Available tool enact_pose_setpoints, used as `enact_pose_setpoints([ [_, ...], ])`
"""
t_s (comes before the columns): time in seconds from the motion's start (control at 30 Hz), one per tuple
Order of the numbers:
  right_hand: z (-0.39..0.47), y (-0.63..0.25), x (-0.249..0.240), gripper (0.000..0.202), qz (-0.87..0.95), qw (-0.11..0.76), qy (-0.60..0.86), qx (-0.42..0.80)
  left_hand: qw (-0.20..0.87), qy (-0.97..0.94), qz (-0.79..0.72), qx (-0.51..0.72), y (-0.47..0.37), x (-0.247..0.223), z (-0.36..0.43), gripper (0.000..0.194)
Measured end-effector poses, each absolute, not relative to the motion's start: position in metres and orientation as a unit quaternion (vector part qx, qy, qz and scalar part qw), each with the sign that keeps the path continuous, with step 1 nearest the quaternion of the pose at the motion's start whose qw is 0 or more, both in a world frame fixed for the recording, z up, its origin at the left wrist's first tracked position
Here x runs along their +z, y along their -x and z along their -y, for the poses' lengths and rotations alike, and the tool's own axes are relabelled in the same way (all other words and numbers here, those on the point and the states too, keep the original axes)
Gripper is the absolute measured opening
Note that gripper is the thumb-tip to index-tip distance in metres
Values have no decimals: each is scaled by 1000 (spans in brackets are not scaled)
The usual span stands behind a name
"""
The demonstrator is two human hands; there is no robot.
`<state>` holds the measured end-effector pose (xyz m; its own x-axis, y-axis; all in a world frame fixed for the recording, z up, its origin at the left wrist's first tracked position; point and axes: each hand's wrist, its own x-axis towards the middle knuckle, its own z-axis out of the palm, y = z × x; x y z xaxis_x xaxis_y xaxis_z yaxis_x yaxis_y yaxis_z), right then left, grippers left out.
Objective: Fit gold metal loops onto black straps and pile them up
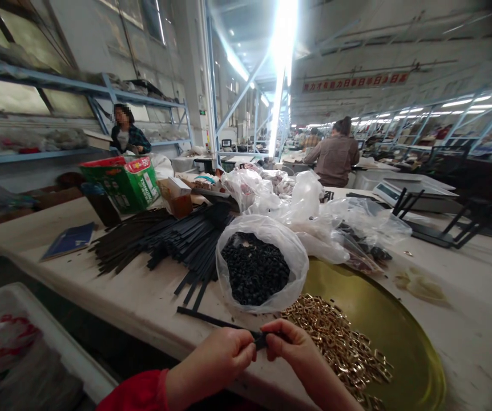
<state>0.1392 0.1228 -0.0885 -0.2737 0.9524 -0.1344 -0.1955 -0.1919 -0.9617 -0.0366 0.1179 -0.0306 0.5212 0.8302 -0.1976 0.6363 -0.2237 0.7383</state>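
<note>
Low in the middle of the head view, my left hand [231, 349] pinches a flat black strap [212, 320], whose free end points away to the left. Closed close beside it, my right hand [286, 340] grips the strap's other end; a small dark piece shows between the fingertips, too hidden to name. Just beyond my hands stands a clear plastic bag [295, 268] full of small black parts [254, 271]. To the right, gold metal buckles [340, 342] lie heaped on a round gold tray [412, 348]. Many more black straps [190, 234] are piled at the left.
A blue notebook [68, 240], a green box [130, 185] and a small carton [176, 197] sit at the table's left. Plastic bags [280, 194] fill the back. A black rack [434, 231] stands right. A white bin [57, 337] is lower left. Two people are farther off.
</note>
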Motion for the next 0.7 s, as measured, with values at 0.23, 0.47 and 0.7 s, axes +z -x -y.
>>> enact_pose_setpoints([
  [0.23, -116, -141, -109, 36, 429, 445, 410, 671, 409, -748, -492, 177, 28, -50, -108, 27],
  [0.47, -105, -137, -107, 36, 425, 445, 426, 663, 398, -740, -512, 180, 15, -54, -98, 30],
  [0.7, -98, -147, -103, 39, 383, 462, 468, 649, 545, -692, -464, 92, 26, -59, -94, 25],
])
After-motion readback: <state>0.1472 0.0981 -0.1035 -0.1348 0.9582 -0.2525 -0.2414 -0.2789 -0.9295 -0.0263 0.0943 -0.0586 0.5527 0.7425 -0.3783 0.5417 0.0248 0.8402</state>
